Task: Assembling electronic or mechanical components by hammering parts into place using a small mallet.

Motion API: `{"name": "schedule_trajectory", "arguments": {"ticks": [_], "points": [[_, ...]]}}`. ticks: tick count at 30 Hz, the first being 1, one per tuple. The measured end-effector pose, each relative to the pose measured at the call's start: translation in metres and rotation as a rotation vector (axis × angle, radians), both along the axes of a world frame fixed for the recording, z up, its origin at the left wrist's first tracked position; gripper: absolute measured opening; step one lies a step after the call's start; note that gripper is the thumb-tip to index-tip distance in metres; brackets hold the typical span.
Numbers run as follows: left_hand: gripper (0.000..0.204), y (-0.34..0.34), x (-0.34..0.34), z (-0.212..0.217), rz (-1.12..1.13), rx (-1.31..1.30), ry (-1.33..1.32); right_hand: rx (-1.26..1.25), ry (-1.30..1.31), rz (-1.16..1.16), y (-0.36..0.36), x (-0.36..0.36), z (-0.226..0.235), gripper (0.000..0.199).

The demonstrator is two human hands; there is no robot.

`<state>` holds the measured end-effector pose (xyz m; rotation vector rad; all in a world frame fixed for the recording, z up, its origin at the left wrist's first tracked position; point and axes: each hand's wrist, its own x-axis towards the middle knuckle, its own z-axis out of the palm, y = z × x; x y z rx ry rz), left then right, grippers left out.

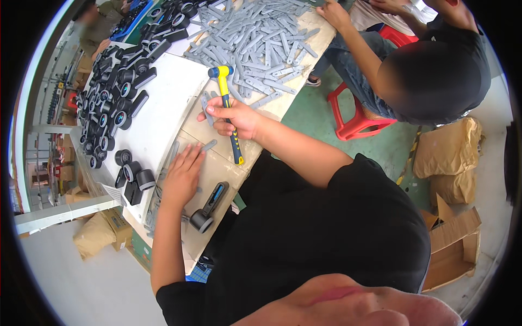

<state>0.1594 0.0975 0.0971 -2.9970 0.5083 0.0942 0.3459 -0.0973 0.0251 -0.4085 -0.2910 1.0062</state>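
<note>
My right hand [237, 118] is wrapped round the handle of a yellow and black mallet [223, 82], whose head points away from me. A grey strip [205, 103] shows beside that hand's fingertips; I cannot tell whether they touch it. On the table's near part my left hand [184, 176] lies palm down with its fingers stretched out. Just past its fingertips is another small grey strip [210, 145]. Close to my left wrist, a black device with a round head and a long grey-black handle [210, 208] rests near the table edge.
Many loose grey strips [255, 43] are heaped at the far end of the table [187, 130]. On a white surface [155, 108] to the left lie many black round-headed devices [117, 89]. Another person [429, 76] sits at the right near a red stool [356, 117]. Wrapped parcels [448, 149] and an open carton [454, 247] stand behind.
</note>
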Motion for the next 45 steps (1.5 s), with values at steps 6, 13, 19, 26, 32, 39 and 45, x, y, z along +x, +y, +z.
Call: {"name": "schedule_trajectory", "arguments": {"ticks": [6,13,19,26,32,39,45], "points": [[0.053,0.019,-0.018,0.001,0.103,0.004,-0.015,0.005,-0.008,0.018,0.001,0.000,-0.006,0.006],[0.050,0.010,-0.006,-0.009,0.222,-0.075,-0.115,0.021,-0.025,0.018,0.001,0.004,-0.007,0.006],[0.050,-0.023,0.029,-0.007,-0.147,-0.053,-0.065,-0.001,-0.007,-0.012,0.002,0.007,-0.008,0.007],[0.045,0.017,-0.009,-0.012,-0.040,-0.108,-0.057,0.058,0.018,0.002,0.005,0.004,-0.010,0.005],[0.041,0.032,-0.045,-0.009,0.124,-0.137,-0.077,0.026,-0.007,0.014,0.003,0.004,-0.010,0.005],[0.036,0.036,-0.069,0.000,0.172,-0.116,-0.161,-0.030,-0.056,0.077,0.002,-0.001,-0.010,0.010],[0.056,0.007,-0.127,0.023,0.318,-0.352,-0.267,-0.049,-0.092,0.135,-0.003,-0.003,-0.003,0.022]]}}
